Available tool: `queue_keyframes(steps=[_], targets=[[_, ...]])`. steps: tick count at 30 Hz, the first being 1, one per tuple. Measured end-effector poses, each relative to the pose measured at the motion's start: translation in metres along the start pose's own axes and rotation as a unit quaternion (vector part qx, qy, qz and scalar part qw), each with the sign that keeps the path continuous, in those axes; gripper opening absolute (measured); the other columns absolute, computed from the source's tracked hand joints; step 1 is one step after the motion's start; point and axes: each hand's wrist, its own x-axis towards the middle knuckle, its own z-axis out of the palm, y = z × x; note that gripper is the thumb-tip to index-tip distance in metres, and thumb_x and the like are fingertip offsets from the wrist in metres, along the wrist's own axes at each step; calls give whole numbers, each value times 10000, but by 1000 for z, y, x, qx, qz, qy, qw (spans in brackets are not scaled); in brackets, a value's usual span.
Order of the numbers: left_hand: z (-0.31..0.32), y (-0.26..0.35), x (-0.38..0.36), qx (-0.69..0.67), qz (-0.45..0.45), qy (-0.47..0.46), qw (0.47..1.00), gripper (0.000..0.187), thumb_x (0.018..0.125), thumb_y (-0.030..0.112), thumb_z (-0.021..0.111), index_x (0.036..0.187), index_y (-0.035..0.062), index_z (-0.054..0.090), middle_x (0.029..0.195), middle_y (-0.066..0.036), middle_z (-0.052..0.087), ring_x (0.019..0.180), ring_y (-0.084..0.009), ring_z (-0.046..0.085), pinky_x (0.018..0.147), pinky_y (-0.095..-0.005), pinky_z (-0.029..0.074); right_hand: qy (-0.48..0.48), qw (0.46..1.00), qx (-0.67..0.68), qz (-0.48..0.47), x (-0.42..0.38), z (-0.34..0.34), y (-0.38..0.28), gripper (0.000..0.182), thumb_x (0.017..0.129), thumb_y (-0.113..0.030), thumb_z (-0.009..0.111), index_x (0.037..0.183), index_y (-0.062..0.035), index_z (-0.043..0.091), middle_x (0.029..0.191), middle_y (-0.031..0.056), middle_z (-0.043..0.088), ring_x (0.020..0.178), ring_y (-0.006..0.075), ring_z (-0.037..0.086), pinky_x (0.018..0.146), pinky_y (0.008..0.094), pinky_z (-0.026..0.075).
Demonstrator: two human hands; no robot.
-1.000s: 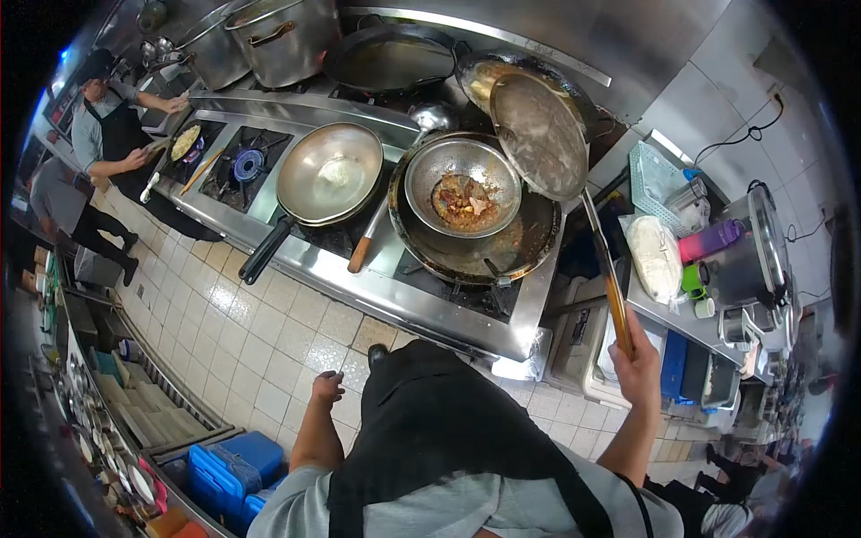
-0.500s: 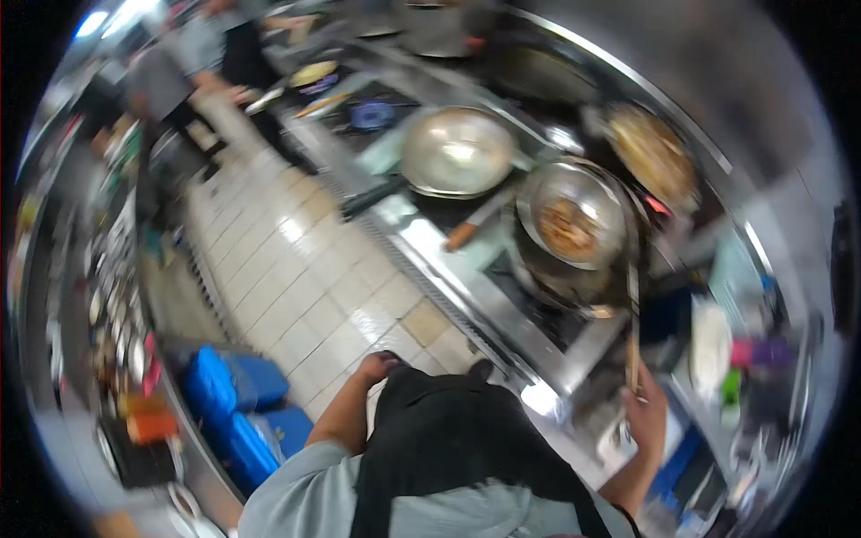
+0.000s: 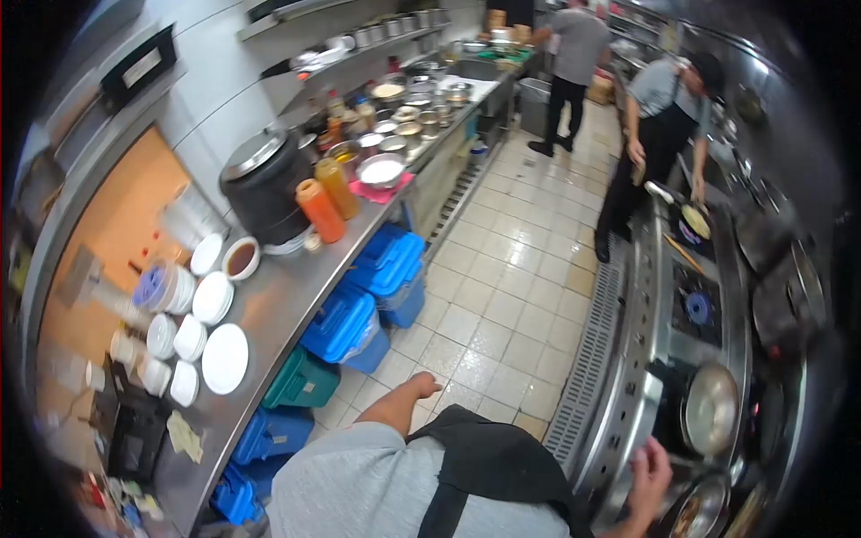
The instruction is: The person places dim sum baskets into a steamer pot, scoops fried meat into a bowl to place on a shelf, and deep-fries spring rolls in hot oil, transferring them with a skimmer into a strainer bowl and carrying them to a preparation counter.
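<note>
My left hand (image 3: 425,386) hangs over the tiled floor in front of me, its fingers curled in and nothing visible in them. On the right, my right hand (image 3: 651,473) is raised by the stove front with fingers apart and holds nothing I can see. Close to it, a pan with browned food (image 3: 698,511) sits on the stove, cut by the lower edge of the view. Just beyond lies a bare metal wok (image 3: 710,409) with a dark handle pointing toward the aisle.
A steel counter (image 3: 285,316) on the left carries white plates (image 3: 224,359), a bowl of brown sauce (image 3: 241,258) and squeeze bottles (image 3: 320,210). Blue lidded bins (image 3: 336,325) stand beneath it. A co-worker (image 3: 659,125) handles a pan (image 3: 693,222) farther along the stove; another person (image 3: 576,54) stands behind.
The view has swung left from the stove to the counter and aisle. My right hand has let go of the long-handled tool it held over the pan.
</note>
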Motion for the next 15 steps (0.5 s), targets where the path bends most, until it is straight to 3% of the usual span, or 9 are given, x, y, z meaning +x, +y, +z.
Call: queue_keyframes(steps=[1, 3, 5, 7, 9, 11, 13, 15], targets=[[-9, -24, -5, 12, -21, 20, 1000, 541, 773, 484, 564, 993, -6, 633, 1052, -217, 591, 981, -355, 558, 850, -402, 441, -60, 998, 1, 33, 21, 21, 6, 291, 844, -61, 539, 1121, 24, 550, 905, 63, 588, 783, 128, 544, 672, 248, 454], [-29, -58, -25, 35, -116, 1, 993, 533, 782, 492, 550, 962, -1, 643, 1042, -211, 596, 975, -350, 561, 845, -402, 444, -109, 993, -17, 48, 54, 69, 35, 270, 830, -80, 565, 1083, 17, 571, 811, 51, 588, 723, 125, 547, 628, 253, 455], [-5, -127, -25, 54, -120, 30, 991, 521, 798, 488, 529, 948, 4, 648, 1042, -210, 595, 985, -341, 558, 854, -404, 440, -201, 972, -53, 112, 83, 106, 87, 247, 816, -79, 572, 1049, 0, 583, 744, 51, 584, 641, 139, 551, 577, 267, 461], [-16, -131, -64, 12, -212, 48, 976, 518, 810, 488, 504, 932, 8, 653, 1049, -205, 594, 997, -333, 555, 864, -407, 435, -274, 935, -132, 183, 93, 138, 121, 265, 805, -85, 570, 1060, -12, 572, 698, 63, 585, 584, 160, 556, 525, 274, 454], [-1, -144, -92, -17, -235, 63, 970, 533, 822, 497, 477, 947, 8, 648, 1051, -203, 594, 1016, -320, 550, 869, -403, 433, -379, 870, -215, 232, 97, 157, 143, 264, 806, -86, 564, 1063, -25, 567, 739, 87, 611, 606, 182, 587, 522, 299, 471], [45, -170, -99, 7, -238, 17, 971, 534, 832, 496, 458, 969, 13, 639, 1033, -175, 609, 976, -310, 573, 861, -406, 437, -476, 807, -287, 200, 110, 168, 182, 251, 805, -107, 556, 1043, -30, 578, 749, 90, 619, 624, 186, 595, 536, 306, 475], [53, -147, -119, -17, -240, -114, 964, 453, 848, 450, 459, 1039, 74, 625, 1003, -144, 621, 913, -293, 600, 826, -410, 455, -546, 750, -335, 165, 128, 181, 217, 242, 803, -129, 548, 1022, -35, 588, 760, 92, 627, 641, 190, 603, 550, 314, 480], [74, -123, -132, -60, -251, -137, 956, 345, 856, 375, 482, 1075, 144, 615, 942, -119, 636, 848, -274, 619, 755, -407, 485, -582, 710, -370, 144, 154, 186, 238, 237, 802, -151, 540, 1002, -40, 599, 771, 95, 634, 659, 195, 610, 565, 321, 484]])
